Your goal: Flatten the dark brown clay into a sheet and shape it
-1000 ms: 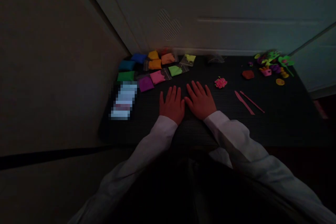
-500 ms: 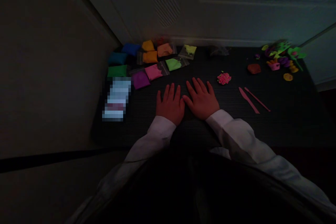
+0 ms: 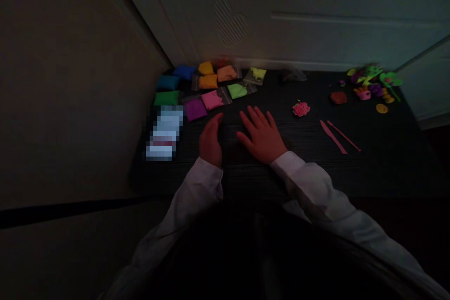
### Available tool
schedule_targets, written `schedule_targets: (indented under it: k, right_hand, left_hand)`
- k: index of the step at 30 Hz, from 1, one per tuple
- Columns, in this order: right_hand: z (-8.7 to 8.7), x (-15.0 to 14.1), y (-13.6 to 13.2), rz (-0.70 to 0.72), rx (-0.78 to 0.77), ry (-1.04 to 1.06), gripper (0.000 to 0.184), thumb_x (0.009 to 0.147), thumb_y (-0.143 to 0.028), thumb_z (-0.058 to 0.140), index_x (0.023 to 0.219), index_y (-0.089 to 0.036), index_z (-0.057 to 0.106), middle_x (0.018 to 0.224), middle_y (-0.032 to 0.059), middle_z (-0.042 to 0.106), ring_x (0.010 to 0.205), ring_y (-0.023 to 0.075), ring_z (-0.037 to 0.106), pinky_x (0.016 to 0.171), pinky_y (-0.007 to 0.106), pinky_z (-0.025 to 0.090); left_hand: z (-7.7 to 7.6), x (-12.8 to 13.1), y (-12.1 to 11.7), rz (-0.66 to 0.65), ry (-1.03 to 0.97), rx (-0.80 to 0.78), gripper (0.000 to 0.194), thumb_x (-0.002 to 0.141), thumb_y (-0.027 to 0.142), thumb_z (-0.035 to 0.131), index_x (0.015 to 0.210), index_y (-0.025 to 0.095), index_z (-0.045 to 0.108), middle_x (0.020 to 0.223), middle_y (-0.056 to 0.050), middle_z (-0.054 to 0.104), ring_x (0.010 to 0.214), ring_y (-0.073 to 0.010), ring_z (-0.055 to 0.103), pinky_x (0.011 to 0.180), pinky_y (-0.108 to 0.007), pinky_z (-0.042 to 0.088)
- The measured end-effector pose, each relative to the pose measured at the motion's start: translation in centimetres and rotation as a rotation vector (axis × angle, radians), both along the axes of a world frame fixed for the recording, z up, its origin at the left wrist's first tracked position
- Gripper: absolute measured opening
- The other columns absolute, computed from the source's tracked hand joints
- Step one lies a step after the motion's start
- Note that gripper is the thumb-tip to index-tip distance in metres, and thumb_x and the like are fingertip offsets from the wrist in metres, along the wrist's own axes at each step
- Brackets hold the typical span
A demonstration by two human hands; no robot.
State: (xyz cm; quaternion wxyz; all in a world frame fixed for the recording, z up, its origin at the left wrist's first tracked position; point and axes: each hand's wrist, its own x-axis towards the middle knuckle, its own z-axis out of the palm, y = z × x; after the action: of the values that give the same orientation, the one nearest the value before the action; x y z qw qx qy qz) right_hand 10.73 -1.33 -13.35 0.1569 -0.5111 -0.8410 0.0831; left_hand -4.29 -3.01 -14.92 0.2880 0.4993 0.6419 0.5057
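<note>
The scene is dim. My right hand [image 3: 262,136] lies flat and open on the dark table [image 3: 379,168], fingers spread and holding nothing. My left hand [image 3: 210,141] is turned on its edge beside it, fingers together and loosely extended, with nothing in it; it is close to the purple clay bag [image 3: 195,109] and the pink clay bag [image 3: 213,100]. Several other coloured clay bags lie behind these, among them a green bag [image 3: 166,98] and an orange bag [image 3: 208,81]. A small pink clay flower [image 3: 301,108] sits to the right of my right hand.
Two pink modelling tools [image 3: 335,136] lie on the right of the table. Finished clay figures [image 3: 372,83] and a dark red lump [image 3: 338,97] crowd the far right corner. A blurred-out card [image 3: 164,133] lies at the left. A white panelled wall [image 3: 298,18] runs behind the table.
My left hand has turned from flat on the table onto its edge and shifted left, away from my right hand. My right hand stays flat. The view shifted slightly.
</note>
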Motion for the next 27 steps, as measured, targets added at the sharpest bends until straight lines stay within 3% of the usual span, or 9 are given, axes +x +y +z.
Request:
schedule_targets:
  k: [3,9,14,18,20,23,27]
  right_hand:
    - [-0.5,-1.2,-0.8,0.064,-0.005,-0.092,0.062,0.084,-0.055,0.029,0.134,-0.019,0.029,0.143,0.0089,0.024,0.132,0.0239,0.019,0.106,0.048,0.009]
    - [-0.5,-1.2,-0.8,0.081,-0.028,-0.135,0.062,0.084,-0.056,0.026,0.134,-0.019,0.028,0.142,0.0084,0.027,0.131,0.0233,0.020,0.106,0.048,0.009]
    - [-0.6,-1.4,-0.8,0.071,-0.035,-0.110,0.061,0.084,-0.055,0.029,0.134,-0.019,0.030,0.141,0.0090,0.028,0.131,0.0245,0.020,0.106,0.050,0.009]
    - [-0.4,-0.7,-0.4,0.066,-0.045,0.061,0.060,0.084,-0.051,0.034,0.132,-0.015,0.034,0.138,0.0122,0.034,0.129,0.0246,0.026,0.106,0.048,0.016]
    - [0.3,0.5,-0.1,0.036,-0.023,0.238,0.055,0.086,-0.045,0.034,0.130,-0.012,0.036,0.135,0.0128,0.039,0.126,0.0211,0.032,0.104,0.042,0.025]
    - [1.8,3.3,-0.2,-0.108,0.077,0.458,0.045,0.087,-0.037,0.037,0.124,-0.014,0.043,0.126,0.0116,0.049,0.118,0.0180,0.043,0.100,0.038,0.034]
    - [2.4,7.3,-2.4,-0.173,0.040,0.436,0.033,0.084,-0.032,0.045,0.112,-0.018,0.055,0.113,0.0089,0.058,0.108,0.0185,0.051,0.096,0.038,0.038]
  left_hand:
    - [-0.6,-0.4,0.0,-0.026,-0.001,0.034,0.040,0.089,0.026,0.024,0.109,0.012,0.055,0.114,-0.009,0.058,0.106,-0.0130,0.054,0.097,-0.031,0.040]
    - [-2.1,-0.9,-0.1,-0.064,-0.064,0.096,0.037,0.088,0.027,0.027,0.112,0.016,0.053,0.116,-0.007,0.056,0.110,-0.0138,0.051,0.098,-0.032,0.039]
    - [-1.4,-0.6,-0.1,-0.028,-0.097,0.051,0.039,0.089,0.028,0.025,0.111,0.014,0.053,0.116,-0.009,0.056,0.108,-0.0134,0.052,0.097,-0.031,0.040]
    - [-0.4,-0.4,-0.2,0.015,-0.092,-0.029,0.035,0.086,0.031,0.035,0.107,0.014,0.056,0.112,-0.008,0.059,0.105,-0.0147,0.054,0.093,-0.030,0.044]
    - [0.1,-0.5,-0.5,-0.054,0.052,-0.056,0.033,0.083,0.032,0.041,0.107,0.015,0.056,0.111,-0.007,0.060,0.103,-0.0159,0.055,0.092,-0.032,0.043]
    - [0.5,-0.7,-1.8,-0.248,0.449,-0.071,0.035,0.081,0.034,0.044,0.106,0.013,0.057,0.110,-0.009,0.060,0.105,-0.0197,0.052,0.095,-0.037,0.039]
    - [0.9,-0.2,-4.0,-0.323,0.852,-0.109,0.043,0.080,0.042,0.044,0.108,0.012,0.057,0.117,-0.013,0.054,0.111,-0.0276,0.045,0.095,-0.045,0.036]
